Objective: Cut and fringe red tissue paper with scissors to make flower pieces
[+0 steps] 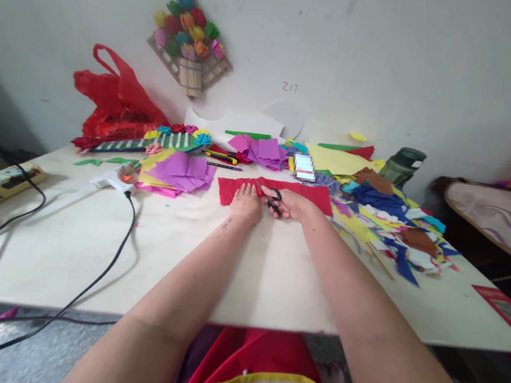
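A long strip of red crepe paper lies flat across the middle of the table, with creases running over it. My left hand rests on its left part, fingers stretched out and pressing it down. Black-handled scissors are in my right hand, fingers wrapped round the handles. Their blades point left over the red paper, close to my left fingertips. Whether the blades are cutting into the paper I cannot tell.
Purple sheets lie left of the red paper, beside a white plug strip with cables. Coloured scraps heap up on the right near a dark bottle. Behind are a phone, a yellow cutter knife and a red bag.
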Demonstrator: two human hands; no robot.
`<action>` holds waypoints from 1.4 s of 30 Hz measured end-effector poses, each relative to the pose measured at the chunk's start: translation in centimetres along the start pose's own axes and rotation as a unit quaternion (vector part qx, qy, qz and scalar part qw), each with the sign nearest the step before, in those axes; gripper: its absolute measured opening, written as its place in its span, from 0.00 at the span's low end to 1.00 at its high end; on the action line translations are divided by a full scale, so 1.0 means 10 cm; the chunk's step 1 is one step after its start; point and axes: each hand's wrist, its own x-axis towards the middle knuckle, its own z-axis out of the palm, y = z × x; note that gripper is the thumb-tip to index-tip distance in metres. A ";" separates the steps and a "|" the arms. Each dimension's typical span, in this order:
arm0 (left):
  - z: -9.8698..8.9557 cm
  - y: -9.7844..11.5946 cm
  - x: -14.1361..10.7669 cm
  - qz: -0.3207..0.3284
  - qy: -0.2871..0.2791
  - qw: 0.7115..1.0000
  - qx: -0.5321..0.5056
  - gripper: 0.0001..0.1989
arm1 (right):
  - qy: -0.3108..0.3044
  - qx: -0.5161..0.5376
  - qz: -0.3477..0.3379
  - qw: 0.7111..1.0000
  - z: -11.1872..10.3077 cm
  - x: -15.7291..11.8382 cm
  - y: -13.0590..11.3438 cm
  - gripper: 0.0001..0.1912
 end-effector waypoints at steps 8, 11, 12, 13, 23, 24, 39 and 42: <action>-0.04 0.02 -0.04 -0.005 -0.006 1.000 -0.005 0.30 | 0.004 -0.021 -0.005 1.000 0.01 0.08 -0.02 0.26; -0.06 0.03 -0.05 -0.009 -0.003 1.000 -0.013 0.29 | 0.003 -0.014 -0.005 1.000 0.00 0.10 -0.01 0.28; -0.06 0.03 -0.05 -0.009 -0.002 1.000 -0.015 0.29 | 0.004 -0.009 -0.005 1.000 0.00 0.11 0.00 0.28; -0.06 0.03 -0.05 -0.009 -0.002 1.000 -0.015 0.29 | 0.006 -0.004 -0.005 1.000 0.00 0.10 0.00 0.27; -0.04 0.01 -0.03 -0.004 0.005 1.000 -0.019 0.29 | 0.013 0.031 -0.018 0.999 -0.01 0.16 0.07 0.24; -0.04 0.01 -0.03 -0.004 0.005 1.000 -0.020 0.29 | 0.017 0.033 -0.020 0.999 -0.01 0.17 0.08 0.24; 0.00 0.00 -0.01 -0.003 0.010 1.000 -0.019 0.29 | 0.080 0.039 -0.046 0.995 0.13 0.03 0.03 0.22; 0.00 0.00 -0.01 -0.003 0.009 1.000 -0.017 0.29 | 0.097 0.042 -0.044 0.993 0.13 0.03 0.04 0.22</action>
